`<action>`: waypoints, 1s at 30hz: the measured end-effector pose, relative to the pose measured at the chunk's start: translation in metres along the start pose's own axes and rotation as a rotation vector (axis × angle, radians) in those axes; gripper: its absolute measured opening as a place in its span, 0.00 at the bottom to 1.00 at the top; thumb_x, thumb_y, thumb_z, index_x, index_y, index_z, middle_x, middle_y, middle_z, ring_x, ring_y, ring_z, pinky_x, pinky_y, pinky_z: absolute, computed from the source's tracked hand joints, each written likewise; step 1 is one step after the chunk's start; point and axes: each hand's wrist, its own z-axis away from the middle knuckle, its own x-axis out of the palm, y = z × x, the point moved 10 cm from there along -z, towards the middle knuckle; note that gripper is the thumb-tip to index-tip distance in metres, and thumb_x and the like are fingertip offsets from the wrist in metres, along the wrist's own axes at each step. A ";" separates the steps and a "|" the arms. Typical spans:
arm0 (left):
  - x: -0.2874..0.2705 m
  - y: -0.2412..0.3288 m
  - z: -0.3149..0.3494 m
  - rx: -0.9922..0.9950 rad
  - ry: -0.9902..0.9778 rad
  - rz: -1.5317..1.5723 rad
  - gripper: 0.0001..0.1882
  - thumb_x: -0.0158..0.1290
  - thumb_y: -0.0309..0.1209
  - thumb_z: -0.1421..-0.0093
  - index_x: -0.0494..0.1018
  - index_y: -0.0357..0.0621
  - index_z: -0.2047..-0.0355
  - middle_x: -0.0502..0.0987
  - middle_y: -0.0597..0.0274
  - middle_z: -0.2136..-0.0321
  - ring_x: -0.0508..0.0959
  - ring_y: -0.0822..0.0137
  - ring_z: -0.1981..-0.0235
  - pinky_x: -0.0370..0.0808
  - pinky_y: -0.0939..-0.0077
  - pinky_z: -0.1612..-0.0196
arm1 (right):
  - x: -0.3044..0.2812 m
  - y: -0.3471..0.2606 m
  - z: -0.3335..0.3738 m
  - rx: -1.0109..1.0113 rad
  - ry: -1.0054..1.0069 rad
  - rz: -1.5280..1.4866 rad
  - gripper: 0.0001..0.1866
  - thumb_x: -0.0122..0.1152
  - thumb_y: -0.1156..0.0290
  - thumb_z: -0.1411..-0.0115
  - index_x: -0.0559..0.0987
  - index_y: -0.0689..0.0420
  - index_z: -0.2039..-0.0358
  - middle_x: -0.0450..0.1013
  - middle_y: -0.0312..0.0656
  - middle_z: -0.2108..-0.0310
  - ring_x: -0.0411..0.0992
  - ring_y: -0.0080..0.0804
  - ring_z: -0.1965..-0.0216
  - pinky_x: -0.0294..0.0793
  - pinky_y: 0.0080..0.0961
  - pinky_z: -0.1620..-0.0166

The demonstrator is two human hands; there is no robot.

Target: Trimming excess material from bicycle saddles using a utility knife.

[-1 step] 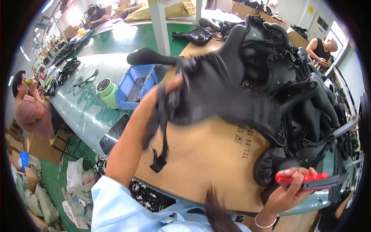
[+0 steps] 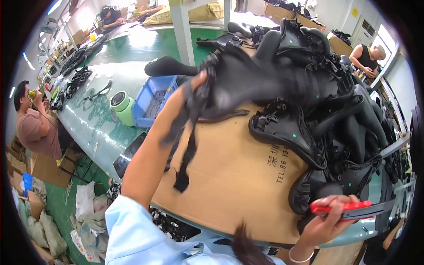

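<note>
My left hand (image 2: 197, 85) is closed on the left end of a black bicycle saddle (image 2: 247, 81), blurred by motion and held over the cardboard. Dark strips (image 2: 187, 152) dangle beneath that hand. Low on the right, my right hand (image 2: 326, 226) is wrapped round a red-handled tool (image 2: 358, 206) with a long grey part pointing right; its exact kind I cannot tell. Near the middle, another black saddle (image 2: 285, 128) lies underside up, its edge gathered. A heap of similar saddles (image 2: 353, 115) fills the right side.
Brown cardboard (image 2: 225, 176) covers the near tabletop. A blue bin (image 2: 143, 99), a green container (image 2: 123, 106) and a dark phone-like slab (image 2: 128, 154) stand or lie to the left. Beyond is a white post (image 2: 181, 33). Several people work around the room.
The saddle in my left hand has swung up and away, uncovering another saddle and a dark brown strip on the cardboard. My right hand has shifted slightly left with its tool.
</note>
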 end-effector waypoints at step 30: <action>0.174 0.035 0.113 1.343 0.058 -1.453 0.27 0.59 0.27 0.56 0.76 0.60 0.52 0.70 0.64 0.67 0.70 0.61 0.64 0.64 0.66 0.63 | -0.002 0.109 0.108 0.517 -0.342 0.203 0.21 0.56 0.75 0.40 0.62 0.63 0.49 0.70 0.43 0.69 0.72 0.28 0.74 0.75 0.25 0.69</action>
